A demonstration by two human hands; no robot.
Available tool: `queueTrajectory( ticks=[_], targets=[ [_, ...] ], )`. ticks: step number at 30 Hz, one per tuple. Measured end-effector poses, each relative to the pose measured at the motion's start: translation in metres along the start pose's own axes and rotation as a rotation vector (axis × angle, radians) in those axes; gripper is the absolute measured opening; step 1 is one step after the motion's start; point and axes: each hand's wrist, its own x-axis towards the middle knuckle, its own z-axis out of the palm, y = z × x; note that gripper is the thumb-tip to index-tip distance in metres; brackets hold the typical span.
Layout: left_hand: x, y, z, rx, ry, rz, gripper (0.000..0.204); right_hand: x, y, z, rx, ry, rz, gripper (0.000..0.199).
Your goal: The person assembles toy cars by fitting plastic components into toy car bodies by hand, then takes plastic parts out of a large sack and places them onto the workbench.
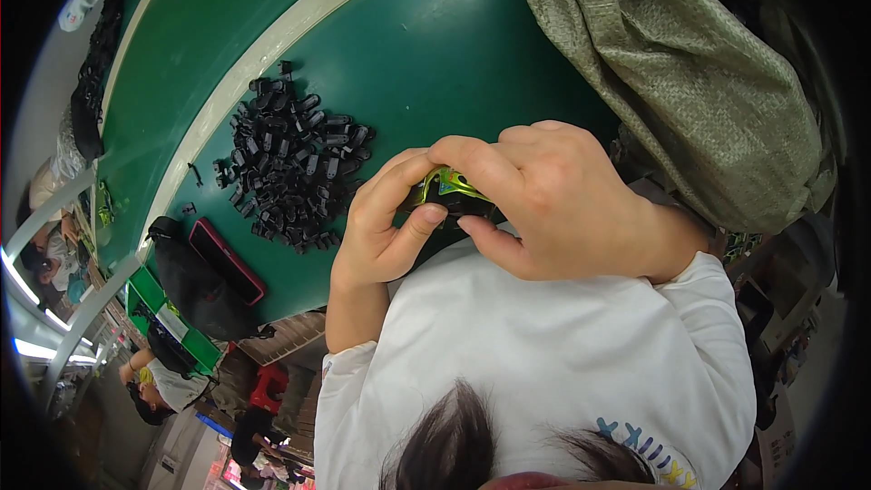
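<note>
Together, the left hand [376, 218] and the right hand [551, 195] grip a small green-and-black plastic piece [450, 185] from its two sides, just beyond the white shirt [535, 345]; uneven pressure could make it slip or crack. If dropped, it might miss the desk [426, 63], whose pile of black parts [288, 163] lies apart, to the left.
</note>
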Motion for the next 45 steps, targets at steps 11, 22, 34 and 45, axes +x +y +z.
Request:
queueTrajectory(
  ticks=[11, 22, 34, 45],
  targets=[
    [0.001, 0.003, 0.011, 0.103, 0.163, 0.095, 0.031, 0.001, 0.011, 0.021, 0.107, 0.213, -0.112, 0.048],
    [0.006, 0.004, 0.013, 0.130, 0.220, 0.079, 0.032, 0.009, 0.019, 0.016, 0.156, 0.195, -0.131, 0.034],
    [-0.003, -0.003, 0.020, 0.000, 0.292, -0.006, 0.030, 0.010, 0.021, 0.013, 0.158, 0.084, -0.093, 0.037],
    [0.003, 0.004, 0.020, -0.040, 0.204, 0.018, 0.036, 0.008, 0.018, 0.010, 0.180, 0.076, -0.070, 0.040]
  ],
)
